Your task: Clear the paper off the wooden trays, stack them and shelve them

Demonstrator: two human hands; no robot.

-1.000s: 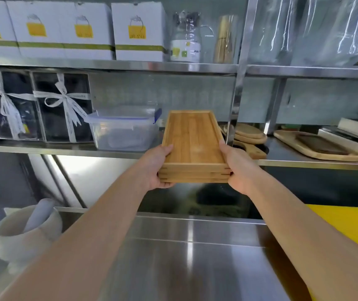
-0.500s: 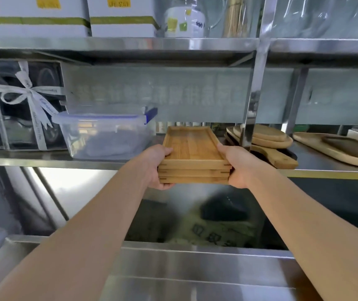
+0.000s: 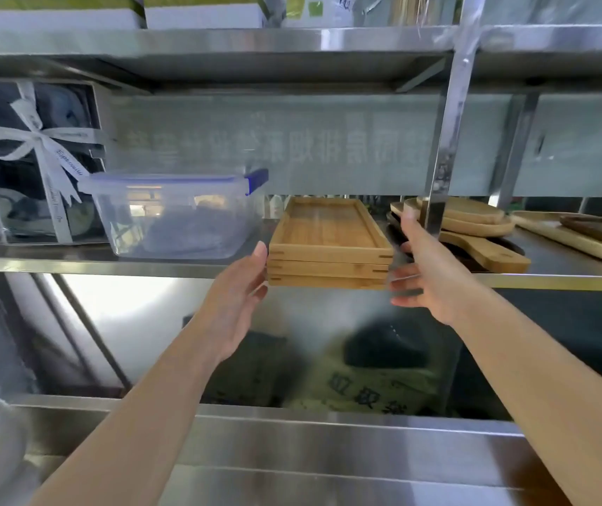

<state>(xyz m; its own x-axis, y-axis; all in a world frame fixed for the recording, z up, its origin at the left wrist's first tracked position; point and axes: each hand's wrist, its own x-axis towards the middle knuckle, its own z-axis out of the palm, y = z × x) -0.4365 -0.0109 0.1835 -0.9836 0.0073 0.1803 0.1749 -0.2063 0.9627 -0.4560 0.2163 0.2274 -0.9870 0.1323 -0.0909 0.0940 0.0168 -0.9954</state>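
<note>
A stack of three wooden trays (image 3: 330, 246) rests on the steel shelf (image 3: 73, 262), its near end slightly over the shelf's front edge. No paper lies on the top tray. My left hand (image 3: 241, 290) is open just left of the stack, fingertips beside its near left corner. My right hand (image 3: 427, 272) is open on the right of the stack, fingers spread and a small gap from the wood.
A clear plastic box with a blue-clipped lid (image 3: 175, 213) stands left of the trays. Round wooden boards (image 3: 474, 220) and a shelf post (image 3: 445, 140) are close on the right. Ribboned gift boxes (image 3: 29, 162) sit far left. A steel counter (image 3: 328, 469) lies below.
The tray stack went forward onto the shelf and was let go. Both hands have opened and drawn slightly back from its sides.
</note>
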